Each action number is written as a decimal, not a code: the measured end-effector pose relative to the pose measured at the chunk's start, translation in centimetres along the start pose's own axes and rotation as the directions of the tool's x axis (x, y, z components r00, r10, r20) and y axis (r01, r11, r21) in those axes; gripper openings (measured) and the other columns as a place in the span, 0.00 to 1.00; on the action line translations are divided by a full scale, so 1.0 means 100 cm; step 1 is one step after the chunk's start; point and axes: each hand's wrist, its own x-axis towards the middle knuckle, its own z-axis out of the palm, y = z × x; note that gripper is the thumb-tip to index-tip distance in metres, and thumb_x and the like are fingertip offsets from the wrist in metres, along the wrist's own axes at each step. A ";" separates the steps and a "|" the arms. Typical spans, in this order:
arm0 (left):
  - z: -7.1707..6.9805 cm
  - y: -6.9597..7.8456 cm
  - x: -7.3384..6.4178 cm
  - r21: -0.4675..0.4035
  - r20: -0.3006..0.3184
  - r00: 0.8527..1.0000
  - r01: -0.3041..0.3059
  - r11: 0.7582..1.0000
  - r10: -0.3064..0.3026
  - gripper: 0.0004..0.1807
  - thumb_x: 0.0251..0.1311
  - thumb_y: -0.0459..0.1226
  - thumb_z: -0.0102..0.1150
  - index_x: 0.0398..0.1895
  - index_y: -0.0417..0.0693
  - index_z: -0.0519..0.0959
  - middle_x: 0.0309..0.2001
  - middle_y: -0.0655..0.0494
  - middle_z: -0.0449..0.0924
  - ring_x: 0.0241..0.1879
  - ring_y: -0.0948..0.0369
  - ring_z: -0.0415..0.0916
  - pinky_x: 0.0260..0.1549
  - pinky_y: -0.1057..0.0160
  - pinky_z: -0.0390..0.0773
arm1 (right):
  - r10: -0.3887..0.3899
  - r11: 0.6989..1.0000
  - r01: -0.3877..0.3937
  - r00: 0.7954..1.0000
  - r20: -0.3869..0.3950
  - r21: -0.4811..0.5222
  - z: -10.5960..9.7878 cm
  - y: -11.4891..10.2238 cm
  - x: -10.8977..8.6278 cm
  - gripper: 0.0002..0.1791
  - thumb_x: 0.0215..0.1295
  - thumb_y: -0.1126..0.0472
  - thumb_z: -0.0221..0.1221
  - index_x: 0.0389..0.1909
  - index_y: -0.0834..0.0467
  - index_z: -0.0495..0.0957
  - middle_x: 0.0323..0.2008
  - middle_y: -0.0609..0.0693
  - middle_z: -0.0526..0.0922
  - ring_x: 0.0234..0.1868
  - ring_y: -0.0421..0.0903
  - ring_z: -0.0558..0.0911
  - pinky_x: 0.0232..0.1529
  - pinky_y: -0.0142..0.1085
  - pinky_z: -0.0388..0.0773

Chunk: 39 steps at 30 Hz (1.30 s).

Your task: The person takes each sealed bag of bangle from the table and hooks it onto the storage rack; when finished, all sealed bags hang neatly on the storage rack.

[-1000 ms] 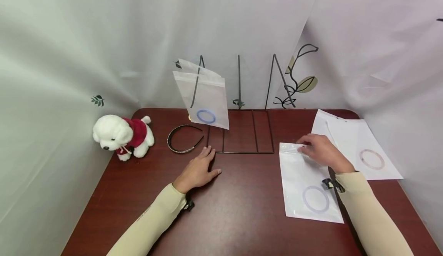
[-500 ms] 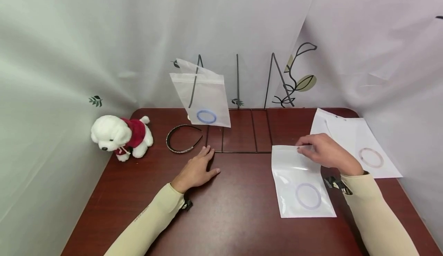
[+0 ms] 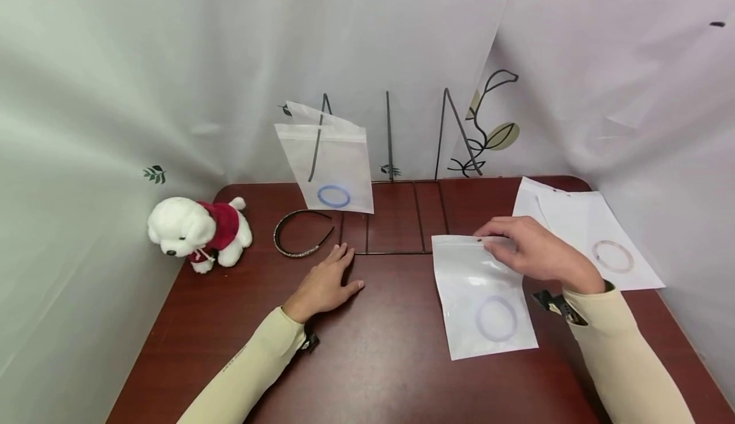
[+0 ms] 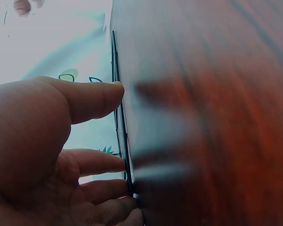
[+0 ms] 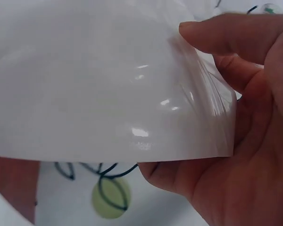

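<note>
The right hand [image 3: 534, 255] pinches the top of a white pouch [image 3: 462, 290] near the right front corner of the wire rack [image 3: 396, 254]; the left hand [image 3: 324, 285], fingers extended, rests by the left.

White pouch [image 3: 488, 287] drawn leftward by my right fingers [image 3: 505, 225].
A second ago it lay farther right in the frame, its left edge just beside the front right corner of the wire rack [image 3: 396, 254], with my black wrist band [image 3: 556, 306] overlapping its right side; now I have brought it nearer the center, where its top left part hides that corner, and a strip of table [image 3: 554, 347] shows between it and my sleeve [image 3: 608, 335]. Its bottom edge, which sloped down to the right, now rises that way. The printed leafy branch [image 3: 503, 137] behind sits slightly farther left in the frame.
</note>
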 end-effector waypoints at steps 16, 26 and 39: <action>-0.001 0.000 0.000 -0.004 -0.019 1.000 -0.013 1.000 0.013 0.42 0.71 0.53 0.65 0.82 0.44 0.65 0.83 0.41 0.57 0.83 0.45 0.55 0.71 0.36 0.70 | -0.230 0.971 0.239 0.957 -0.176 0.030 -0.020 -0.065 0.038 0.26 0.65 0.72 0.69 0.61 0.49 0.86 0.43 0.36 0.87 0.31 0.29 0.72 0.36 0.23 0.71; 0.001 -0.002 0.001 0.005 -0.026 1.000 -0.017 1.000 0.017 0.43 0.71 0.54 0.65 0.82 0.44 0.64 0.83 0.42 0.57 0.84 0.45 0.54 0.71 0.39 0.70 | -0.268 0.957 0.290 0.911 -0.313 0.025 -0.028 -0.087 0.079 0.23 0.65 0.70 0.70 0.60 0.51 0.88 0.43 0.41 0.90 0.27 0.31 0.71 0.31 0.26 0.68; 0.001 -0.002 -0.001 -0.016 -0.041 0.999 -0.024 1.000 0.023 0.40 0.70 0.53 0.66 0.80 0.48 0.68 0.83 0.39 0.56 0.83 0.44 0.53 0.70 0.38 0.72 | -0.283 0.952 0.304 0.908 -0.308 0.023 -0.021 -0.099 0.118 0.18 0.69 0.65 0.69 0.58 0.52 0.88 0.45 0.44 0.92 0.30 0.35 0.78 0.35 0.29 0.72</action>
